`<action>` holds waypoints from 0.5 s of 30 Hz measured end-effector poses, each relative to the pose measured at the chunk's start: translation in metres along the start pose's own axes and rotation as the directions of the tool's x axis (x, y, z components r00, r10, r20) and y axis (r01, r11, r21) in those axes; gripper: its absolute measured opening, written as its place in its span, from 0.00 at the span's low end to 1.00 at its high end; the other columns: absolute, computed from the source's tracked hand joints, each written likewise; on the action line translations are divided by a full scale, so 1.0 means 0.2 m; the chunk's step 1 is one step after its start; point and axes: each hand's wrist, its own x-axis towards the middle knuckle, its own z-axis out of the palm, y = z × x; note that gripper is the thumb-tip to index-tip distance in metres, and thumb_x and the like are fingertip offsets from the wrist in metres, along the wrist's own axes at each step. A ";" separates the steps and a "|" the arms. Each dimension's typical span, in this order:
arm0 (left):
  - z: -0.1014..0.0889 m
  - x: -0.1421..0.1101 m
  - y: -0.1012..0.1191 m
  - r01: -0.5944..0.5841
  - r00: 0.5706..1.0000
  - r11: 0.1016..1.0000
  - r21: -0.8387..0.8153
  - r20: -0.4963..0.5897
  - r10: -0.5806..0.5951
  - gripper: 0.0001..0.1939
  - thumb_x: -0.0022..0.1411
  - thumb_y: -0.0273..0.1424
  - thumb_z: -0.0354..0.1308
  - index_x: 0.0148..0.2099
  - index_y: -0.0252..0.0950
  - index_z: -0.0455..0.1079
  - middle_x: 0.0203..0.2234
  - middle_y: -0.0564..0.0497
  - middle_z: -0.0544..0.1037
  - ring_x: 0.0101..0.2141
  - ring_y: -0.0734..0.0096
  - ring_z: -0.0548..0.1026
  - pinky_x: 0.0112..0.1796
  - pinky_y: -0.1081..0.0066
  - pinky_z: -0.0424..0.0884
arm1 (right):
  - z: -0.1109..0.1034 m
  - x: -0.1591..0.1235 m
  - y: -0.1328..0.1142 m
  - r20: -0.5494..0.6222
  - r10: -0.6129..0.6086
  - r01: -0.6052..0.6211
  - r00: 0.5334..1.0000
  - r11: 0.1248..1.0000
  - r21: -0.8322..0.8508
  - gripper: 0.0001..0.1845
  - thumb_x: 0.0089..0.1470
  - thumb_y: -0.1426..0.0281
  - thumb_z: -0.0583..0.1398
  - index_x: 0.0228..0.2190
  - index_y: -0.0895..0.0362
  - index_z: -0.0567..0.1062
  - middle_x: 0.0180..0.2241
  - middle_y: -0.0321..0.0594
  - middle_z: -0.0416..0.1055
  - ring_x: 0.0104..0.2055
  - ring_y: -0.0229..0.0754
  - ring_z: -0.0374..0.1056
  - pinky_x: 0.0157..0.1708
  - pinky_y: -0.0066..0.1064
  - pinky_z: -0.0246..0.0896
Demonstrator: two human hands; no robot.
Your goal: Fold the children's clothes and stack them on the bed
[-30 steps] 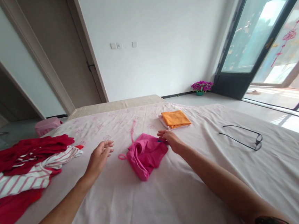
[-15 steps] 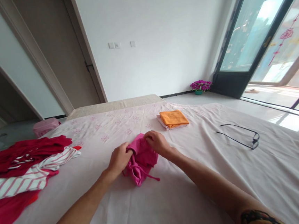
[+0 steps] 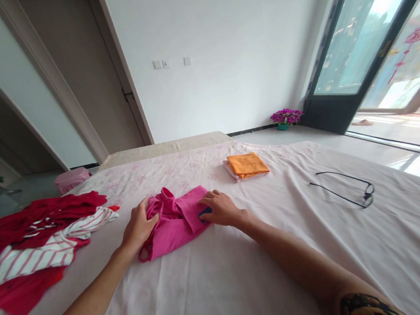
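A bright pink garment lies spread and crumpled on the pale sheet, with a loop of its cloth standing up at the far side. My left hand grips its left edge, thumb on top and fingers partly hidden behind the folds. On the right edge, my right hand pinches the cloth next to a small dark blue patch. Beyond the right hand sits a folded orange cloth, stacked on a pale pink one.
Red and striped clothes are heaped at the left. Black-framed glasses lie on the sheet at the right. A pink stool stands past the far left edge, and purple flowers sit by the wall.
The pink garment has gone from a bunched bundle to a wider, flatter spread. My left hand has moved left with its edge, and the dark blue patch now shows.
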 end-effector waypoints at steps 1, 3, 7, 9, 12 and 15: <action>0.00 0.00 0.03 -0.059 0.998 0.994 0.096 0.042 0.055 0.29 0.60 0.38 0.56 0.63 0.39 0.59 0.54 0.41 0.69 0.52 0.58 0.71 0.50 0.62 0.68 | 0.00 0.01 -0.01 0.015 -0.017 0.018 1.000 0.999 -0.030 0.18 0.51 0.59 0.65 0.44 0.50 0.78 0.44 0.41 0.74 0.47 0.47 0.65 0.42 0.33 0.58; -0.01 -0.01 0.10 -0.171 0.982 0.950 0.260 0.128 0.142 0.17 0.62 0.34 0.53 0.53 0.41 0.69 0.50 0.45 0.72 0.48 0.60 0.73 0.47 0.64 0.68 | 0.01 0.03 -0.03 0.032 -0.025 0.027 0.999 0.996 -0.080 0.09 0.56 0.65 0.60 0.38 0.52 0.78 0.39 0.42 0.75 0.43 0.45 0.67 0.39 0.32 0.57; -0.04 0.02 0.10 -0.156 0.986 0.937 0.314 0.112 0.126 0.11 0.65 0.33 0.47 0.40 0.39 0.70 0.39 0.46 0.76 0.42 0.61 0.75 0.42 0.66 0.67 | -0.01 0.08 0.02 -0.106 0.098 -0.087 0.990 0.991 0.105 0.07 0.53 0.71 0.56 0.31 0.55 0.76 0.34 0.41 0.75 0.36 0.42 0.68 0.34 0.31 0.58; -0.07 0.05 0.02 -0.006 0.999 0.978 0.209 0.049 -0.005 0.12 0.65 0.36 0.45 0.41 0.38 0.69 0.37 0.46 0.77 0.39 0.61 0.75 0.39 0.66 0.68 | -0.02 0.09 0.11 -0.239 0.301 -0.178 0.923 0.885 0.429 0.07 0.49 0.71 0.56 0.31 0.56 0.74 0.30 0.39 0.73 0.31 0.40 0.68 0.32 0.29 0.59; -0.15 0.08 -0.08 0.184 0.980 0.982 0.051 0.064 -0.187 0.16 0.64 0.38 0.43 0.41 0.36 0.69 0.33 0.47 0.78 0.36 0.61 0.76 0.35 0.67 0.69 | -0.03 0.07 0.29 -0.241 0.650 -0.172 0.721 0.505 0.846 0.08 0.45 0.68 0.56 0.30 0.56 0.70 0.24 0.34 0.69 0.25 0.38 0.65 0.27 0.28 0.60; -0.21 0.06 -0.06 0.107 0.992 0.977 0.182 -0.084 -0.093 0.16 0.62 0.37 0.47 0.44 0.35 0.70 0.39 0.42 0.78 0.42 0.55 0.76 0.41 0.61 0.70 | -0.01 0.02 0.45 -0.241 0.780 -0.164 0.578 0.400 0.902 0.11 0.41 0.67 0.57 0.31 0.57 0.70 0.25 0.35 0.70 0.26 0.39 0.64 0.26 0.28 0.60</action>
